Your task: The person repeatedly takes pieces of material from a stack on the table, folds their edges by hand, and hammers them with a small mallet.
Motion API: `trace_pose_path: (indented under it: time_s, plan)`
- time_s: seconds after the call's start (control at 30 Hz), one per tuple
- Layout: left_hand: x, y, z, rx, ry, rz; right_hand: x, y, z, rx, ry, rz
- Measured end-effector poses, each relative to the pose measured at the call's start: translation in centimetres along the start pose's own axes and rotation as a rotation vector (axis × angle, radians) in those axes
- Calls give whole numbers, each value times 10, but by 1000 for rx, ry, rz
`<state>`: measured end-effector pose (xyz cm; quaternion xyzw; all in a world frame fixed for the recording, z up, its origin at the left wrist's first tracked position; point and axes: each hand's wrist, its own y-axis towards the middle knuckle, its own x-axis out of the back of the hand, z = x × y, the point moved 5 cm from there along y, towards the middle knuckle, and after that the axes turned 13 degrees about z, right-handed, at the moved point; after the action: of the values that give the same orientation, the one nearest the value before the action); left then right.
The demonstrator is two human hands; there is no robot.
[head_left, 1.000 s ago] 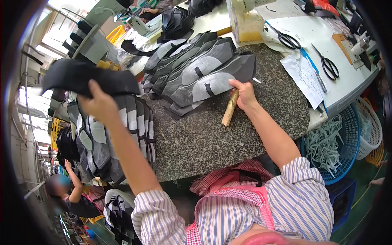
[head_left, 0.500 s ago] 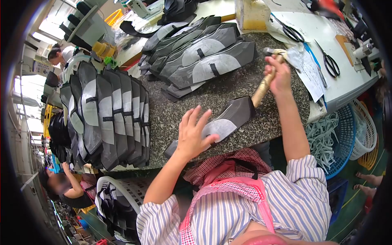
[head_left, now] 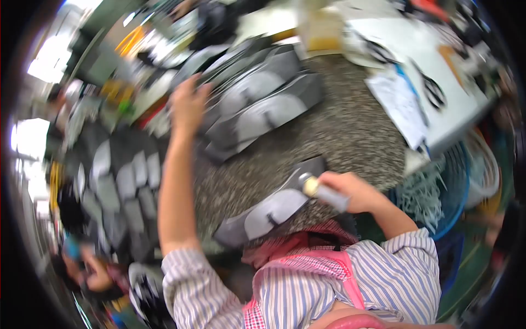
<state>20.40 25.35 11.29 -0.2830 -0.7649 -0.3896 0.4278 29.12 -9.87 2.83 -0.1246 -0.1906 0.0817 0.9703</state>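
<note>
My left hand (head_left: 187, 107) is at the left end of a pile of dark grey cut pieces with pale half-round patches (head_left: 268, 118). It is blurred, but thumb and fingers look apart and I see nothing held. My right hand (head_left: 356, 191) is closed round a hammer (head_left: 311, 185), close to its head. The hammer head is over the right part of a single dark grey piece (head_left: 276, 211) with a pale patch and a small black tab. That piece lies along the near edge of the speckled stone slab (head_left: 361, 109).
More patched pieces (head_left: 123, 186) stand in overlapping rows on the left. Scissors (head_left: 430, 88) and a paper sheet (head_left: 397, 104) lie on the white table at right. Below it, a blue basket (head_left: 463, 189) holds pale strips. Other people are at far left, blurred.
My left hand has moved from the single piece up and left to the pile. My right hand has come down with the hammer towards the piece. The view has shifted and blurred.
</note>
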Motion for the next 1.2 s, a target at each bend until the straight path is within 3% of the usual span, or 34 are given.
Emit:
trace_pose_path:
  time_s: [0.03, 0.1, 0.13, 0.17, 0.2, 0.23, 0.27, 0.4, 0.53, 0.6, 0.67, 0.83, 0.93, 0.97, 1.0, 1.1, 1.13, 1.17, 1.2]
  plan:
    - [-15, 22, 56, 34, 152, -40, -6, 1, 3, -7, -82, 14]
    - [-39, 64, 150, -329, 636, 157, -10, 2, 6, -26, -116, -16]
    - [-52, 97, 242, -97, 545, 292, -12, 2, 8, 194, -205, -204]
    - [-48, 110, 272, -156, 402, 288, -10, 5, 8, 95, -224, -237]
    - [-68, 132, 324, -89, 72, 315, -9, 6, 4, 153, -222, -298]
    - [-66, 136, 288, -23, -259, 307, -10, 4, 2, 94, -228, -342]
    - [-64, 138, 277, 375, -169, 431, -11, 5, 5, 88, -237, -337]
    - [-82, 135, 307, 67, 277, 435, -13, 4, 10, 37, -239, -307]
    - [-31, 146, 205, 276, 246, 542, -11, 2, 11, 56, -256, -354]
    - [-14, 177, 228, 173, 307, 469, -13, 3, 12, 77, -265, -386]
    - [5, 192, 207, 268, 113, 625, -14, 2, 15, 61, -296, -395]
    - [141, 103, -21, -271, -85, 50, -14, 3, 15, 23, -325, -471]
    - [185, 39, -100, -493, -3, -230, -14, 10, 4, 7, -423, -502]
    - [182, 20, -118, -549, 147, -339, -12, 7, 5, -64, -425, -477]
    - [159, 36, -66, -304, -52, -88, -12, 6, 7, -120, -418, -438]
    - [101, -24, -84, -113, 407, -196, -18, 4, 9, -110, -459, -436]
    - [65, -33, -84, -311, 228, -108, -21, 0, 12, -90, -411, -479]
    - [22, -39, -67, -168, 310, 136, -21, -3, 13, -59, -420, -502]
    - [-12, -53, -43, -172, 344, 278, -23, 0, 11, -23, -432, -523]
